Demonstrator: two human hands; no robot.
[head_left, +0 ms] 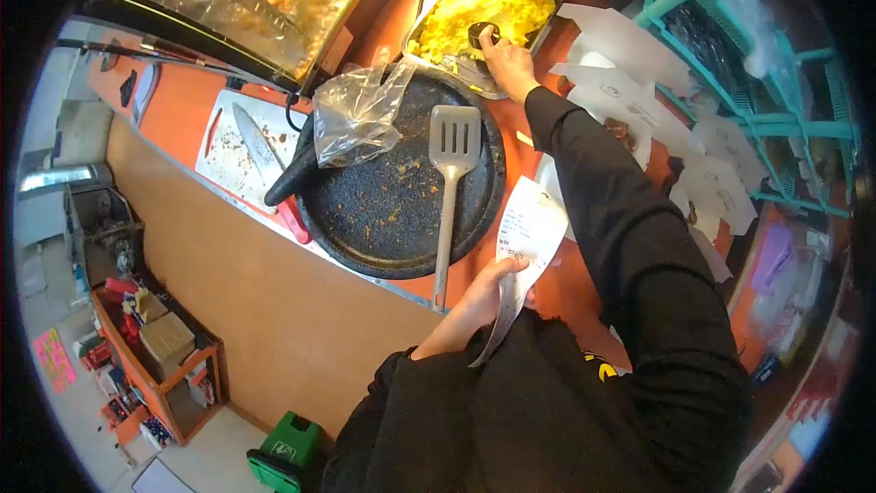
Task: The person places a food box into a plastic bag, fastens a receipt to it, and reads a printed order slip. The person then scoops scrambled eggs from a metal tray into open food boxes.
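Observation:
My left hand (484, 299) is closed on a long printed paper receipt (534, 224), which curls down below the fingers. My right hand (507, 64) reaches to the near side of a metal tray (550, 26) filled with yellow, crumbly food (493, 2). Its fingers are wrapped round a black-handled utensil (481, 34), whose working end I cannot make out clearly. Between the hands and to their left lies a round black stone slab (383, 205) with crumbs on it. A grey slotted spatula (453, 151) and a crumpled clear plastic bag (358, 119) rest on the slab.
A white cutting board (224, 141) holds a red-handled knife (260, 146). At the upper left stands a glass display case (246, 0). White paper food wrappers (630, 110) lie at the right, beside a teal rack (757, 119). A green bin (290, 445) is on the floor.

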